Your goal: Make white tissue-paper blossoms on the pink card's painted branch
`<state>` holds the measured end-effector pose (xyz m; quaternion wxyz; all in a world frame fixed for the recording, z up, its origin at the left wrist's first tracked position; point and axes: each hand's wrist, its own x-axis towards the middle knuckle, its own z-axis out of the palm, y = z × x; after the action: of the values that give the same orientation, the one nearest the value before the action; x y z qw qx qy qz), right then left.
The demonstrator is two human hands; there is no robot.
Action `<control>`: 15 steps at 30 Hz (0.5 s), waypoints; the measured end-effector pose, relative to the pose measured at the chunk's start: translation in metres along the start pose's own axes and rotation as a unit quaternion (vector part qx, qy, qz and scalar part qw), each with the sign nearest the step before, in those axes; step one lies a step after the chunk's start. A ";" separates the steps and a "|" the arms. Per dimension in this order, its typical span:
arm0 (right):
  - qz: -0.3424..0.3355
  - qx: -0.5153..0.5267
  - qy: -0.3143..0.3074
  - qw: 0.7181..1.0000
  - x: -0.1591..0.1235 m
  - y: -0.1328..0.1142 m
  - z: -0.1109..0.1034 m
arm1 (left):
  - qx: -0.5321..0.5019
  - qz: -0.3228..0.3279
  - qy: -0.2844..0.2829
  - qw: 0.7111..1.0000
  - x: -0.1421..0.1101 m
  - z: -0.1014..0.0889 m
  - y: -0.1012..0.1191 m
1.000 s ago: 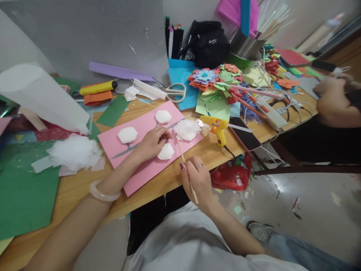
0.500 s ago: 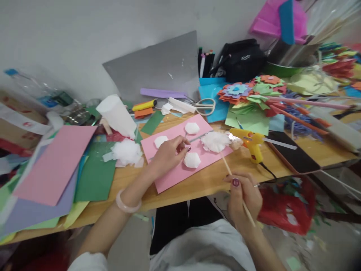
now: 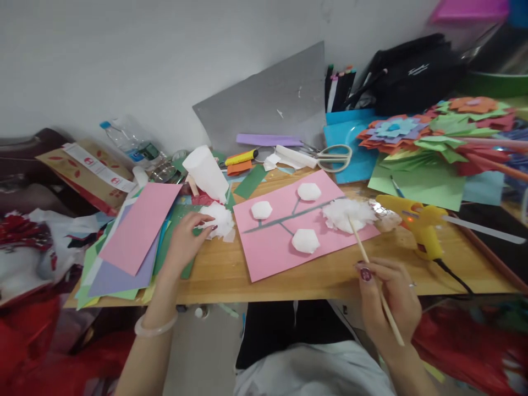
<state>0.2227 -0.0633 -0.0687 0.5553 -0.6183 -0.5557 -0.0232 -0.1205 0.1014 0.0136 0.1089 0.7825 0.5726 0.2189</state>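
Observation:
A pink card [image 3: 276, 247] lies on the wooden table [image 3: 322, 278] with a grey-green branch and three white tissue flowers [image 3: 306, 240] stuck on it. A fluffier white tissue flower [image 3: 341, 214] sits at its right edge. My right hand [image 3: 388, 300] is closed on a thin wooden stick [image 3: 363, 254] whose tip points at that fluffy flower. My left hand [image 3: 185, 242] reaches left of the card, fingers apart, touching a pile of white tissue pieces [image 3: 218, 220].
A yellow glue gun [image 3: 416, 223] lies right of the card, with a dark phone [image 3: 490, 220] beyond it. Scissors [image 3: 334, 157], a yellow cutter [image 3: 241, 158], markers, a black bag [image 3: 412, 74] and paper flowers [image 3: 433, 129] crowd the back. Stacked coloured sheets [image 3: 132, 242] cover the left.
My left hand left the white flower on the pink card and moved left onto the tissue pile. The view swung left. My right hand still holds the stick.

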 end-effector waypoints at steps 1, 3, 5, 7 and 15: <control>-0.006 0.004 -0.003 1.000 0.000 0.000 -0.001 | 0.004 0.011 -0.012 1.000 0.003 0.004 0.001; -0.011 0.008 -0.012 1.000 -0.001 -0.001 -0.003 | 0.016 0.031 -0.030 0.999 0.011 0.011 0.002; -0.009 0.003 -0.020 1.000 -0.002 -0.001 -0.007 | 0.029 0.042 -0.040 0.998 0.018 0.013 0.001; -0.006 -0.005 -0.021 1.000 -0.003 -0.001 -0.010 | 0.029 0.049 -0.048 0.997 0.022 0.012 0.000; -0.012 -0.008 -0.031 0.999 -0.001 -0.003 -0.008 | 0.041 0.074 -0.081 0.993 0.024 0.012 -0.010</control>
<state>0.2253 -0.0703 -0.0644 0.5326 -0.6164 -0.5798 -0.0158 -0.1173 0.1276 0.0046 0.1061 0.8416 0.5113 0.1382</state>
